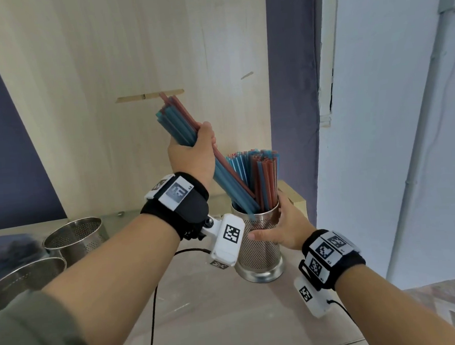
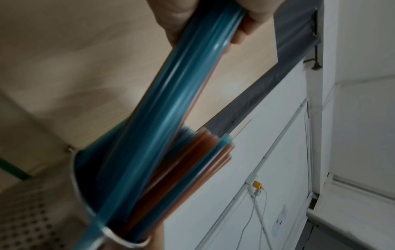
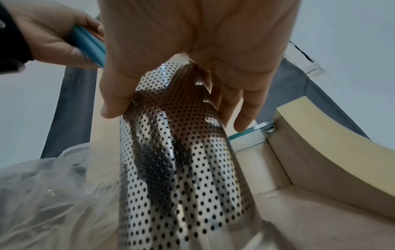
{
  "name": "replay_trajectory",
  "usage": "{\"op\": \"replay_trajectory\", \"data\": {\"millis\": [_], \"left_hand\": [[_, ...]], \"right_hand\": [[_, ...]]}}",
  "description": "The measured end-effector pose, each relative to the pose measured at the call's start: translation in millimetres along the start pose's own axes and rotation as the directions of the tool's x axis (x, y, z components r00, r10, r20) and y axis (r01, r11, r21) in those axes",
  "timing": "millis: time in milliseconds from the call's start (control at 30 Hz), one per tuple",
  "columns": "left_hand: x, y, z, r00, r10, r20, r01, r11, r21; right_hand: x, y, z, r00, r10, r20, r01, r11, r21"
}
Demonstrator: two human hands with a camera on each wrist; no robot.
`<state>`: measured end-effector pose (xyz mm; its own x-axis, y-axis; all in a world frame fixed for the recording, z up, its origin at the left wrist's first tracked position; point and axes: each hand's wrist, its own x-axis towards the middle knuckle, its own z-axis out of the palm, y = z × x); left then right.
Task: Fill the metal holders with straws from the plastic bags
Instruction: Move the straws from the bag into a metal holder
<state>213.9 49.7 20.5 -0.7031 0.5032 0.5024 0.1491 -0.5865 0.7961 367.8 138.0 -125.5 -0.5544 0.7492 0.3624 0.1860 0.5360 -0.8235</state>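
Metal holder (image 1: 259, 246) upright on bench (image 1: 216, 314), part-filled. Left hand (image 1: 193, 154) grips tilted straw bundle (image 1: 176, 120), lower ends inside holder. Right hand (image 1: 283, 229) wraps holder wall.

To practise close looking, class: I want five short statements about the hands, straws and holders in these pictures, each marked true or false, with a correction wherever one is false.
1. The left hand grips a bundle of straws. True.
2. The bundle of straws is tilted, its lower ends inside the perforated holder. True.
3. The right hand hangs idle, off the perforated holder. False: it grips the holder's side.
4. The perforated holder is otherwise empty. False: upright straws already stand in it.
5. Two more metal holders stand at the left. True.
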Motion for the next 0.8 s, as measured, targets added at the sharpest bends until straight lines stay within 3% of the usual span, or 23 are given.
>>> {"op": "replay_trajectory", "data": {"millis": [100,167,333,500,700,800], "left_hand": [[6.3,6.1,4.4,0.995,0.011,-0.097,-0.015,0.999,-0.037],[10.9,8.5,5.2,0.996,0.012,-0.084,-0.016,0.999,-0.042],[7.5,-7.0,0.6,0.987,-0.023,0.159,-0.010,0.979,0.204],[12.7,-13.1,-4.9,0.975,-0.048,0.218,-0.016,0.959,0.282],[-0.1,-8.9,13.2,0.917,0.036,0.398,-0.181,0.926,0.333],[5.6,-16.0,16.0,0.897,-0.051,0.439,-0.140,0.910,0.390]], "right_hand": [[2.9,1.5,-1.2,1.000,0.012,0.006,-0.012,1.000,-0.023],[3.7,1.3,-2.8,1.000,0.014,0.015,-0.013,0.999,-0.045],[6.7,-6.1,-10.9,0.999,0.023,0.047,-0.019,0.996,-0.089],[8.2,-7.9,-12.9,0.998,0.032,0.057,-0.024,0.990,-0.137],[6.4,-8.7,-13.2,0.996,0.045,0.071,-0.036,0.991,-0.127],[6.6,-16.9,-15.9,0.999,0.022,0.043,-0.017,0.993,-0.119]]}}
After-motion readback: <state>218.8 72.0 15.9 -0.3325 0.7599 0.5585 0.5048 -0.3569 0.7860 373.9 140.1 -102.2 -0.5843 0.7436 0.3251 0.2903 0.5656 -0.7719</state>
